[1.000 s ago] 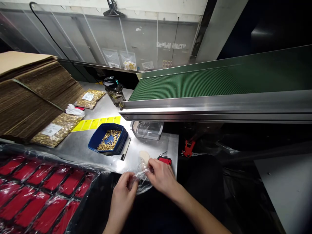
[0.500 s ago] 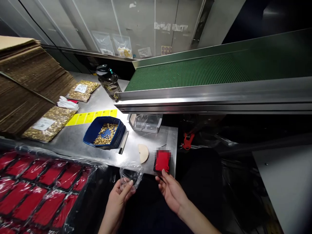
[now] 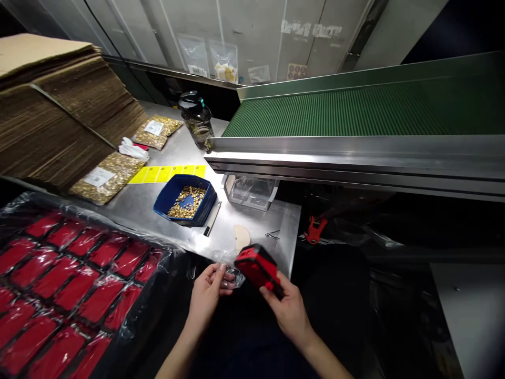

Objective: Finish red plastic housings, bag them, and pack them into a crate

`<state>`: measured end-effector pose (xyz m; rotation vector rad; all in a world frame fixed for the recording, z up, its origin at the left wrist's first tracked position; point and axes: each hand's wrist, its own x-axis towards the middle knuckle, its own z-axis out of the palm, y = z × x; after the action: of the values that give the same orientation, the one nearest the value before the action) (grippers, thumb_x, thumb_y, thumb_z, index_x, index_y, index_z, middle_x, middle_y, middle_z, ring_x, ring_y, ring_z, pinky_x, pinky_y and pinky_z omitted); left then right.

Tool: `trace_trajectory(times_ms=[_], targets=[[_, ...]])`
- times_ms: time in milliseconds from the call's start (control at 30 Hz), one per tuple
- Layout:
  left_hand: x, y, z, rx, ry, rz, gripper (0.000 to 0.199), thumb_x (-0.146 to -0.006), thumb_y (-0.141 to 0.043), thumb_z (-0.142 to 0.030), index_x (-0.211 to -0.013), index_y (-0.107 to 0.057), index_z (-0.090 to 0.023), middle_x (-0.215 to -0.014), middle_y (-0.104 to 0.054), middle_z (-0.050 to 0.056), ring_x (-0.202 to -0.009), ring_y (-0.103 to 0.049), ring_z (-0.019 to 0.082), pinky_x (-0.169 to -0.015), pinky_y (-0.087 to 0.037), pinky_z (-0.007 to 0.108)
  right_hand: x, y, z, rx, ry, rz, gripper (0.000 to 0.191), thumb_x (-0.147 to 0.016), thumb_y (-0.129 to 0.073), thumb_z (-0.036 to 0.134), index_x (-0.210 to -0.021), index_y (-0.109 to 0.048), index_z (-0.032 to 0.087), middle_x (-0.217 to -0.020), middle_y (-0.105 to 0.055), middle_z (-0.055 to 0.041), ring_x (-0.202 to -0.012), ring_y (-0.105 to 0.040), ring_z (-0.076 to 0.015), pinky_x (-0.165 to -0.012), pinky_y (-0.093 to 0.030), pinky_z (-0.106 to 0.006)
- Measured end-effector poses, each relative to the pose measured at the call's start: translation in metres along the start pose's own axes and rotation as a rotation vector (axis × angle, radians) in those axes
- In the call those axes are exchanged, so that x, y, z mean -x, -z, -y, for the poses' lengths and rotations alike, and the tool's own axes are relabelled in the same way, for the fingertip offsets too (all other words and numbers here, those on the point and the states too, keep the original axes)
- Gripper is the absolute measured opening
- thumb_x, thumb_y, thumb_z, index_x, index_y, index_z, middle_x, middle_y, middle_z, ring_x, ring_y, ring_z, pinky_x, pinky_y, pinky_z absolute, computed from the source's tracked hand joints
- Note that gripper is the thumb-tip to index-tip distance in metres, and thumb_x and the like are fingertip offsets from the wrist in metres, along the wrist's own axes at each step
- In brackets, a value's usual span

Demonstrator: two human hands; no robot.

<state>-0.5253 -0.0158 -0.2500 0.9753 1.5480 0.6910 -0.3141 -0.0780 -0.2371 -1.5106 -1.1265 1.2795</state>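
Observation:
Between the thumb and fingers of my left hand [image 3: 211, 292] is a crumpled clear plastic bag [image 3: 235, 275]. My right hand [image 3: 290, 308] grips a red and black boxy device [image 3: 258, 267] by its lower end, its upper end tilted left toward the bag. What the device is, I cannot make out. Just behind it a pale half-round disc [image 3: 241, 237] lies on the metal table [image 3: 272, 213]. A small pair of tweezers or pliers [image 3: 273, 234] rests to the right of the disc.
Left of my hands, a plastic-lined crate [image 3: 158, 263] holds rows of red items. A blue bin [image 3: 173, 187] contains small gold pieces. Behind are bags of gold pieces [image 3: 106, 179], a bottle [image 3: 196, 118] and stacked cardboard [image 3: 71, 100]. A green conveyor [image 3: 315, 116] crosses the back right.
My right hand has closed on the red and black device and lifted it off the table, tilting it toward the bag. The view has shifted, so the scene sits farther right.

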Motion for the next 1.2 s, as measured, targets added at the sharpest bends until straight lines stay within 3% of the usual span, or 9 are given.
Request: trace_trajectory(times_ms=[100,267,433,533,700,867,967,1067,1200], targets=[[0.0,0.003,-0.008,-0.204,-0.132,-0.065,0.039,-0.093,-0.059,-0.056,-0.089,-0.071,-0.019,-0.074,-0.073,0.005,-0.064,-0.071,0.024,-0.055,-0.056,0.03,-0.006,-0.006,0.002,0.381,0.09,0.138,0.009,-0.096,-0.06,0.02,-0.097,-0.068,0.024,-0.089,-0.072,0.0011,-0.081,-0.067,-0.0173,-0.072,-0.046,-0.024],[-0.002,0.01,-0.022,-0.48,-0.419,-0.231,0.021,-0.095,-0.063,-0.042,-0.093,-0.07,-0.023,-0.089,-0.071,0.005,-0.074,-0.064,0.021,-0.068,-0.049,0.029,-0.009,-0.009,0.0,0.545,0.136,0.192,0.018,-0.09,-0.058,0.009,-0.095,-0.065,0.024,-0.094,-0.072,-0.0018,-0.089,-0.067,-0.0218,-0.077,-0.043,-0.028],[0.004,0.007,-0.034,-0.554,-0.638,-0.076,0.017,-0.101,-0.056,-0.036,-0.1,-0.069,-0.024,-0.092,-0.073,0.003,-0.085,-0.069,0.021,-0.082,-0.051,0.031,-0.012,-0.006,0.006,0.614,0.15,0.206,0.022,-0.091,-0.056,0.01,-0.104,-0.065,0.025,-0.098,-0.073,-0.0029,-0.09,-0.067,-0.0224,-0.077,-0.043,-0.029],[0.017,0.002,-0.038,-0.666,-0.705,0.038,0.017,-0.104,-0.051,-0.029,-0.106,-0.067,-0.024,-0.094,-0.071,0.004,-0.087,-0.068,0.022,-0.081,-0.051,0.033,-0.014,-0.003,0.013,0.615,0.141,0.185,0.017,-0.095,-0.056,0.016,-0.106,-0.065,0.026,-0.094,-0.073,-0.0018,-0.086,-0.066,-0.0215,-0.074,-0.043,-0.028],[0.032,-0.002,-0.048,-0.77,-0.631,0.061,0.015,-0.105,-0.044,-0.023,-0.107,-0.058,-0.024,-0.096,-0.067,0.005,-0.088,-0.067,0.024,-0.077,-0.052,0.035,-0.007,0.0,0.023,0.454,0.039,0.123,0.013,-0.101,-0.055,0.027,-0.105,-0.066,0.027,-0.093,-0.073,-0.0009,-0.085,-0.068,-0.0202,-0.075,-0.044,-0.027],[0.04,-0.024,-0.066,-0.746,-0.757,0.1,0.014,-0.105,-0.043,-0.022,-0.106,-0.056,-0.022,-0.094,-0.065,0.006,-0.086,-0.066,0.022,-0.076,-0.053,0.033,-0.001,0.0,0.023,0.418,0.084,0.214,0.017,-0.098,-0.055,0.024,-0.107,-0.069,0.025,-0.096,-0.074,-0.0039,-0.088,-0.069,-0.0234,-0.078,-0.045,-0.029],[0.051,-0.046,-0.069,-0.855,-0.856,0.215,0.017,-0.104,-0.042,-0.018,-0.099,-0.057,-0.021,-0.089,-0.064,0.006,-0.08,-0.064,0.023,-0.07,-0.053,0.033,-0.004,0.005,0.018,0.218,0.017,0.217,0.019,-0.094,-0.055,0.02,-0.105,-0.07,0.023,-0.097,-0.076,-0.0046,-0.088,-0.07,-0.024,-0.079,-0.049,-0.03],[0.06,-0.062,-0.064,-0.808,-0.911,0.341,0.015,-0.103,-0.044,-0.016,-0.106,-0.058,-0.021,-0.094,-0.064,0.006,-0.082,-0.064,0.022,-0.071,-0.055,0.033,-0.007,0.017,0.012,-0.073,-0.087,0.111,0.023,-0.094,-0.059,0.026,-0.113,-0.072,0.022,-0.105,-0.077,-0.0062,-0.095,-0.071,-0.0258,-0.088,-0.052,-0.035],[0.052,-0.064,-0.048,-0.708,-0.862,0.165,0.025,-0.1,-0.059,-0.025,-0.123,-0.052,-0.019,-0.11,-0.062,0.011,-0.098,-0.062,0.027,-0.085,-0.056,0.04,0.0,0.032,0.004,-0.392,-0.201,0.019,0.039,-0.092,-0.07,0.043,-0.123,-0.072,0.02,-0.118,-0.076,-0.0098,-0.105,-0.07,-0.0285,-0.1,-0.051,-0.041]])
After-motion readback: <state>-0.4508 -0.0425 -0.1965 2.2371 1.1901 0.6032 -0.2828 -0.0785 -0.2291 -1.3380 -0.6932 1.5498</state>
